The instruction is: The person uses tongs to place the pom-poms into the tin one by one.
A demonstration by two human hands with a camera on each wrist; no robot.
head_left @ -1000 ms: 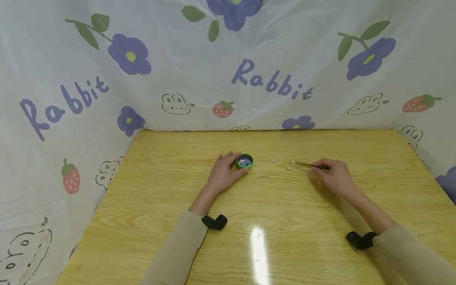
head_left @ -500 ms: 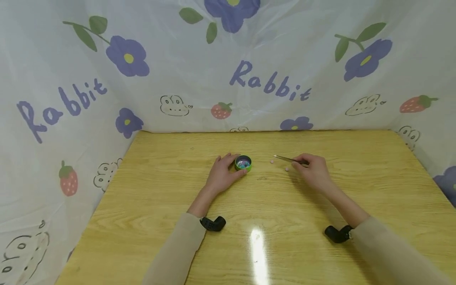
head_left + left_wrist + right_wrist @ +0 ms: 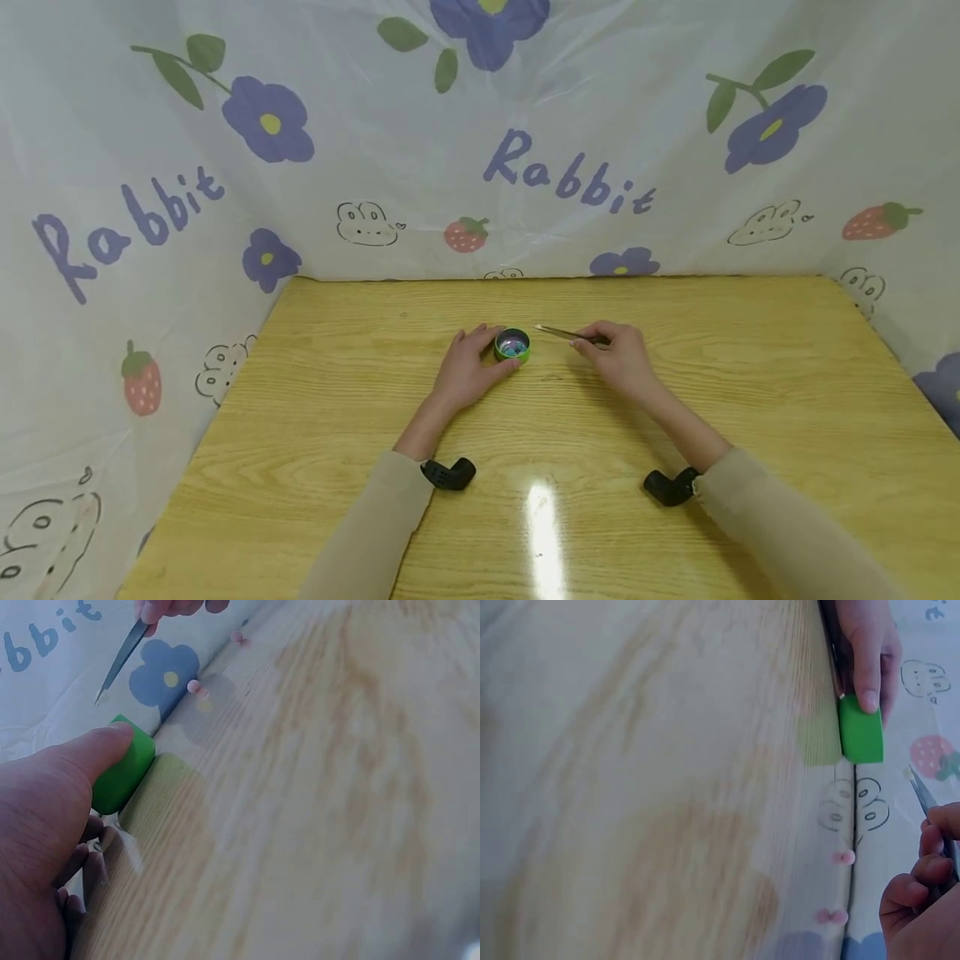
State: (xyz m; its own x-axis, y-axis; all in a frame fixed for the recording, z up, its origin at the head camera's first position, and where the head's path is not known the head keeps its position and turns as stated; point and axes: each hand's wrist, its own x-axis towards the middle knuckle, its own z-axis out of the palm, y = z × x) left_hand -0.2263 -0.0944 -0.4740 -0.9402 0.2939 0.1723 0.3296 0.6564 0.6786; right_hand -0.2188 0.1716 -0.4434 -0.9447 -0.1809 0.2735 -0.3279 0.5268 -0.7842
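My left hand (image 3: 467, 367) grips a small round green tin (image 3: 512, 357), thumb on the near side and fingers around the far side. Several blue and purplish bits lie inside it. In the right wrist view the tin's green side (image 3: 861, 739) shows under the left thumb. My right hand (image 3: 621, 358) pinches a pair of tweezers (image 3: 558, 332), whose tips point left, just right of the tin and above the table. A tiny pale bead (image 3: 908, 773) sits at the tips. Two pink beads (image 3: 196, 688) (image 3: 847, 857) lie on the table; my right hand partly hides them in the head view.
The wood-grain table (image 3: 360, 417) is glossy, with a bright reflection near its front. A white printed sheet (image 3: 420, 150) hangs behind it and at both sides. Each wrist carries a black camera (image 3: 450, 474).
My right hand has moved left with the tweezers and pale bead, passing over the pink beads towards the tin. My left hand has stayed around the tin.
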